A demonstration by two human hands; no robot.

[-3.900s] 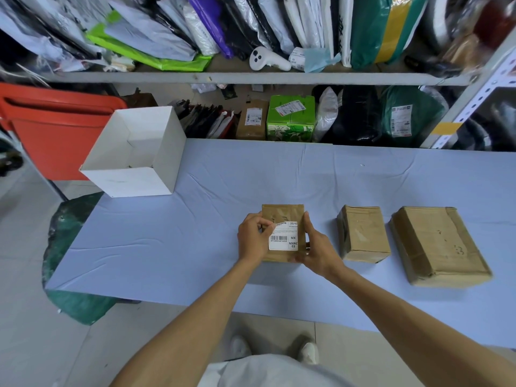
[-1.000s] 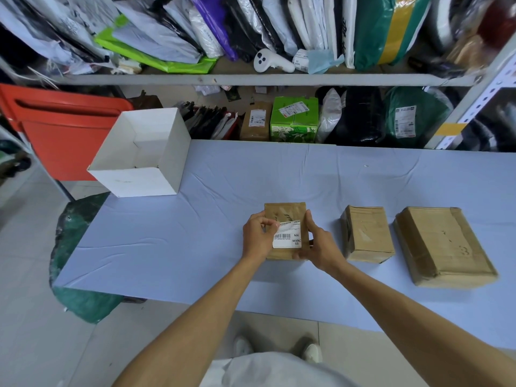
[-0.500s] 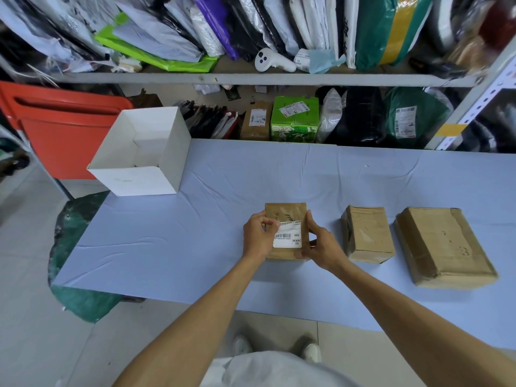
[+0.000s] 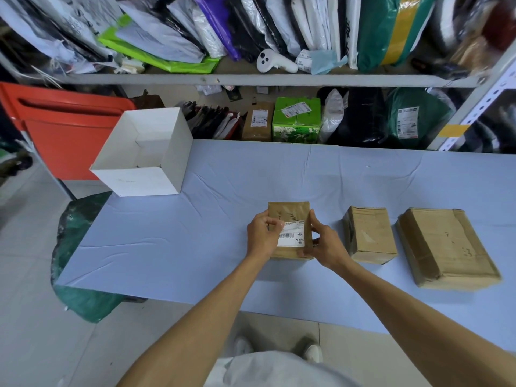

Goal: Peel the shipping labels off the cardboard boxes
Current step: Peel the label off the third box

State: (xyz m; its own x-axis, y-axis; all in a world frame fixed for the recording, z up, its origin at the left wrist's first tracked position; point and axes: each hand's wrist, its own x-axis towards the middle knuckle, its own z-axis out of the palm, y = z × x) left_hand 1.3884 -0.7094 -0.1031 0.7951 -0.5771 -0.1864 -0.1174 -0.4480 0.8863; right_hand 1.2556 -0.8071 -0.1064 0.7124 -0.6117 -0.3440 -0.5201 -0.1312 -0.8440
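Observation:
A small brown cardboard box (image 4: 289, 213) stands on the blue table (image 4: 223, 185) in front of me. A white shipping label (image 4: 291, 238) with a barcode covers its near half, and its top left corner is lifted. My left hand (image 4: 262, 236) pinches that lifted corner. My right hand (image 4: 324, 241) grips the box's right side, thumb on top. To the right lie a second brown box (image 4: 368, 233) and a larger third one (image 4: 446, 247), neither showing a label on top.
An open white box (image 4: 145, 157) stands at the table's far left. A red bin (image 4: 64, 129) stands beyond the table's left end. Shelves behind the table hold many parcels and mailer bags. A green bag (image 4: 81, 247) lies on the floor left.
The label has come further off the box's far part, so more bare cardboard shows there. My left hand has pulled the corner slightly toward me. My right hand keeps its hold.

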